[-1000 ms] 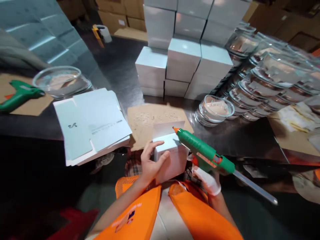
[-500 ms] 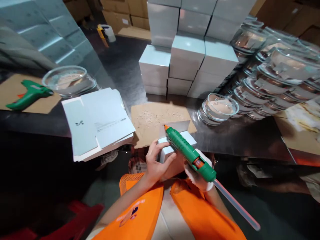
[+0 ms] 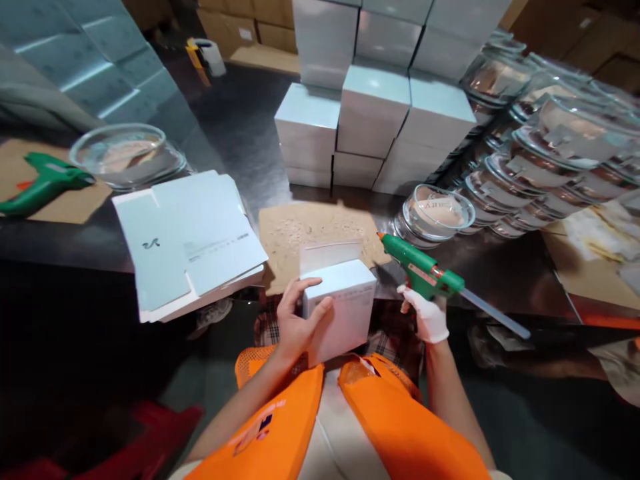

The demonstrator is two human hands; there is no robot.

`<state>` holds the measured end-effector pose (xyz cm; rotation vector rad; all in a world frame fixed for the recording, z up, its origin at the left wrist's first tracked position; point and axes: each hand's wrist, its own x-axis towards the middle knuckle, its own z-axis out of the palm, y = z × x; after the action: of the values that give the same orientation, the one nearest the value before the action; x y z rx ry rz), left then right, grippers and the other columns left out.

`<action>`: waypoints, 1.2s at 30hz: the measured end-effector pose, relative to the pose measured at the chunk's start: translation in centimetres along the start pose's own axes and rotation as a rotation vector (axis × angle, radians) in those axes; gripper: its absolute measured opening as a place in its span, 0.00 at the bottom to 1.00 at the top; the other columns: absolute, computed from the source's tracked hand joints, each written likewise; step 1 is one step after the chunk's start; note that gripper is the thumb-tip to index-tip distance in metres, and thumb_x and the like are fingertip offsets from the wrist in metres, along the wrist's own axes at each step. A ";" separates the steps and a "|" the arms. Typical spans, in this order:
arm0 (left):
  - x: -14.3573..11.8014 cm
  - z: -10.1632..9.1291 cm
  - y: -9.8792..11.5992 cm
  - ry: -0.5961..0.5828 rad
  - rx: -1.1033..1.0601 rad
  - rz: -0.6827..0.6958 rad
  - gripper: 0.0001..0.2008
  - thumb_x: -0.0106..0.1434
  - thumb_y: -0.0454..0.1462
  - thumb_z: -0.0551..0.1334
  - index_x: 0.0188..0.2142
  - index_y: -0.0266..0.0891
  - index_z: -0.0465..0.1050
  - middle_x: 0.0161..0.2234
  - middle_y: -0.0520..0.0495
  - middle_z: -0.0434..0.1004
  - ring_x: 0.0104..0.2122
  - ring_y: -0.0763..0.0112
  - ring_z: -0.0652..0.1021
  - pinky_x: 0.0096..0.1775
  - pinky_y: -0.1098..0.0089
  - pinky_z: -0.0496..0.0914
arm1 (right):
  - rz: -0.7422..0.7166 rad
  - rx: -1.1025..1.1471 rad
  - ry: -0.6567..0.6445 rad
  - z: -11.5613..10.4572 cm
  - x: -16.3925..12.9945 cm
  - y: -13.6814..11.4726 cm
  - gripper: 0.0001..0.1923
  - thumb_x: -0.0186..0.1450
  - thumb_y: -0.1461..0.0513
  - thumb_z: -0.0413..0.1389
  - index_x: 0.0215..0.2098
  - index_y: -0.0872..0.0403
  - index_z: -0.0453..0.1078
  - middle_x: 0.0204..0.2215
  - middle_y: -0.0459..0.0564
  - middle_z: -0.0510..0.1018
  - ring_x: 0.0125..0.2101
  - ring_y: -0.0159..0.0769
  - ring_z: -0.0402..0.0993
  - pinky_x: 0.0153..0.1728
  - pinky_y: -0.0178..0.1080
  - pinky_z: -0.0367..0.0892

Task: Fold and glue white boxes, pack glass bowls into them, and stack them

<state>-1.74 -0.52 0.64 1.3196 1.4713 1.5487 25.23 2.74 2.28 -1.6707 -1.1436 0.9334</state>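
My left hand (image 3: 301, 320) grips the left side of a white carton (image 3: 345, 307), thumb on the front face and fingers at the top edge. The carton's far flap (image 3: 330, 255) stands raised behind its top. In my right hand (image 3: 425, 313), which wears a white glove, is a green glue gun (image 3: 420, 265). Its orange tip points up and to the left, to the right of the carton and apart from it. A clear glue stick (image 3: 495, 313) sticks out of its back end.
A glue-spotted cardboard sheet (image 3: 280, 233) lies beyond the carton. Flat carton blanks (image 3: 215, 220) are stacked to its left, near another green glue gun (image 3: 45, 183). Glass bowls (image 3: 435, 213) stand at right, white boxes (image 3: 375, 107) behind. Another person's arm (image 3: 545, 370) shows at far right.
My right hand has swung the glue gun away from the flap, to the right. The carton now shows more of its front and top, with my left hand still on it.
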 end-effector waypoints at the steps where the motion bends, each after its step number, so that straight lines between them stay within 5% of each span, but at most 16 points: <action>1: 0.0 -0.1 0.1 -0.005 -0.017 -0.018 0.15 0.62 0.47 0.74 0.45 0.44 0.82 0.44 0.46 0.83 0.46 0.59 0.82 0.50 0.64 0.74 | 0.034 0.019 -0.032 0.3 1.0 -0.2 0.24 0.56 0.41 0.63 0.31 0.53 0.79 0.18 0.46 0.77 0.17 0.35 0.69 0.21 0.39 0.70; 6: 0.1 -0.4 0.5 -0.029 -0.117 -0.113 0.18 0.60 0.50 0.74 0.45 0.43 0.82 0.41 0.46 0.83 0.41 0.61 0.81 0.43 0.66 0.75 | 0.195 0.006 -0.124 1.0 5.5 -0.6 0.32 0.59 0.36 0.56 0.29 0.57 0.79 0.17 0.53 0.77 0.16 0.39 0.70 0.19 0.41 0.68; 10: 0.3 -0.7 0.8 -0.019 -0.208 -0.135 0.20 0.58 0.53 0.75 0.43 0.43 0.82 0.39 0.47 0.82 0.35 0.64 0.80 0.38 0.68 0.74 | 0.216 -0.155 -0.059 -1.4 6.8 -1.3 0.27 0.61 0.40 0.61 0.18 0.51 0.72 0.15 0.53 0.75 0.23 0.44 0.77 0.25 0.40 0.71; 14: 0.7 -0.5 1.3 -0.068 -0.239 -0.128 0.21 0.59 0.54 0.74 0.43 0.44 0.82 0.39 0.47 0.81 0.36 0.64 0.80 0.38 0.68 0.74 | 0.012 -0.166 0.094 -2.3 4.4 -3.8 0.16 0.57 0.48 0.69 0.27 0.51 0.81 0.27 0.52 0.84 0.39 0.46 0.83 0.41 0.40 0.75; 17: 0.8 -0.1 1.6 -0.144 -0.256 -0.082 0.24 0.57 0.58 0.74 0.40 0.43 0.82 0.39 0.46 0.81 0.37 0.63 0.80 0.38 0.67 0.74 | -0.079 0.111 -0.084 0.1 1.6 -5.7 0.23 0.56 0.46 0.72 0.45 0.50 0.84 0.41 0.51 0.88 0.43 0.45 0.83 0.47 0.43 0.77; 20: 0.7 0.2 1.7 -0.199 -0.253 -0.036 0.26 0.56 0.60 0.74 0.39 0.42 0.81 0.41 0.43 0.81 0.40 0.59 0.82 0.40 0.65 0.76 | 0.082 0.350 -0.321 2.8 0.4 -6.1 0.27 0.52 0.47 0.75 0.44 0.52 0.84 0.39 0.50 0.88 0.40 0.44 0.84 0.43 0.43 0.79; 23: 0.5 0.4 1.3 -0.169 -0.238 -0.050 0.27 0.57 0.61 0.73 0.40 0.42 0.78 0.46 0.40 0.81 0.47 0.53 0.83 0.45 0.63 0.77 | 0.095 0.433 -0.315 3.3 0.7 -5.2 0.29 0.50 0.46 0.77 0.44 0.51 0.83 0.39 0.49 0.88 0.40 0.43 0.84 0.45 0.43 0.79; 28: 1.1 0.5 0.6 -0.130 -0.461 -0.027 0.33 0.59 0.55 0.75 0.57 0.54 0.66 0.47 0.46 0.81 0.47 0.58 0.84 0.48 0.61 0.79 | -0.356 0.262 -0.645 0.8 0.9 -4.9 0.40 0.59 0.27 0.60 0.44 0.50 0.84 0.52 0.57 0.85 0.54 0.52 0.82 0.56 0.51 0.76; 32: 1.5 -0.2 0.6 -0.224 -0.355 0.110 0.14 0.62 0.48 0.75 0.38 0.45 0.78 0.47 0.43 0.79 0.54 0.56 0.81 0.59 0.54 0.76 | -0.680 -0.002 -0.741 0.1 0.2 -5.9 0.23 0.70 0.41 0.63 0.52 0.46 0.83 0.61 0.58 0.81 0.61 0.48 0.78 0.63 0.53 0.72; 36: 1.2 -0.4 1.4 -0.227 -0.306 0.143 0.10 0.64 0.46 0.74 0.35 0.44 0.82 0.47 0.42 0.79 0.54 0.56 0.81 0.61 0.51 0.75 | -0.728 -0.015 -0.634 1.3 -0.4 -5.0 0.16 0.76 0.49 0.58 0.50 0.45 0.84 0.60 0.57 0.82 0.60 0.45 0.79 0.61 0.51 0.74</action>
<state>-2.21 0.21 2.30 1.3859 0.9759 1.5796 22.45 3.67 6.57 -0.8265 -1.9958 0.9737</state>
